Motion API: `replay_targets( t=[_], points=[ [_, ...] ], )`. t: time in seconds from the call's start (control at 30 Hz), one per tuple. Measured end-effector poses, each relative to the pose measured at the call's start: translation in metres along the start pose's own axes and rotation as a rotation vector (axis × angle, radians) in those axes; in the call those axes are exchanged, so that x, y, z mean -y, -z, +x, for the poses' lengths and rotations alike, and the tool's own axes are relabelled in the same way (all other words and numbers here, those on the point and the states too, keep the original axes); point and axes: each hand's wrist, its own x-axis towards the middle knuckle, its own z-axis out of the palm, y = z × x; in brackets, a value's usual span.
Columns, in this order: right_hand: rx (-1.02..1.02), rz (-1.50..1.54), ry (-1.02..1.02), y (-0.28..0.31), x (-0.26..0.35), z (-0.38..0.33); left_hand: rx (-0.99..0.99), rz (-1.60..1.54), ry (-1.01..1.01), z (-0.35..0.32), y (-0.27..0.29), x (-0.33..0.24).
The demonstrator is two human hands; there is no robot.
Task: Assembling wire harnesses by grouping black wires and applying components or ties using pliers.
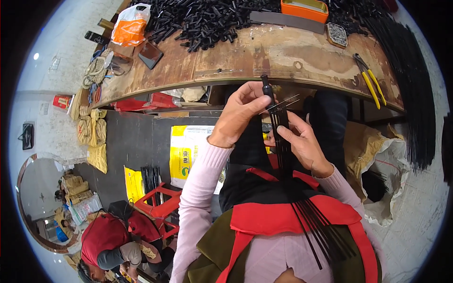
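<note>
Hands meet just near the edge of the worn wooden workbench (283, 56), above the person's lap. The left hand (238, 115) is closed around a small black cap-like piece (267, 88), thumb and forefinger pinching it at the top of a bundle of thin black rods (282, 141). The right hand (302, 141) is curled loosely around the bundle lower down, its forefinger laid along the rods and its thumb pressing from the side. The rods run from the fingers down across a red apron (292, 217) and fan out over the lap near the bottom of the view. A few thin pale wires stick out to the right of the bundle, just beside the cap; what they are fixed to I cannot tell.

On the far part of the bench lies a big heap of short black tubes (207, 19), with an orange tray (304, 9) to its right and an orange-and-white plastic bag (130, 23) to its left. Yellow-handled pliers (370, 80) lie on the right end of the bench, well apart from the hands. A long sheaf of black rods (415, 104) hangs at the far right. Low on the left, another person in a red top (104, 236) bends over beside a red plastic stool (158, 203).
</note>
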Motion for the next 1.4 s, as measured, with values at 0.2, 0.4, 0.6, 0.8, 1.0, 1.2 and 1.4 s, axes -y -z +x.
replay_targets(
  t=[0.2, 0.4, 0.6, 0.8, 1.0, 1.2, 1.4],
  points=[
    [-0.024, -0.014, 0.002, 0.000, 0.001, 0.000, -0.173, 0.180, -0.113, 0.004, -0.010, -0.008],
    [-0.051, -0.007, 0.005, -0.003, 0.000, 0.001, -0.145, 0.119, -0.146, 0.001, -0.018, -0.006],
    [-0.044, -0.041, -0.044, -0.003, 0.004, -0.001, -0.085, -0.034, -0.053, -0.001, -0.013, -0.001],
    [-0.049, -0.029, -0.036, -0.003, 0.003, -0.002, -0.083, 0.063, -0.107, 0.001, -0.011, 0.002],
    [-0.077, -0.022, -0.034, -0.003, 0.001, -0.002, -0.144, 0.064, -0.070, 0.000, -0.013, 0.001],
    [-0.059, -0.023, -0.030, -0.003, 0.003, -0.001, -0.264, 0.195, -0.150, 0.001, -0.021, -0.005],
    [-0.060, -0.016, -0.045, 0.000, 0.002, 0.001, -0.170, 0.274, -0.120, 0.004, -0.010, -0.002]
  ],
)
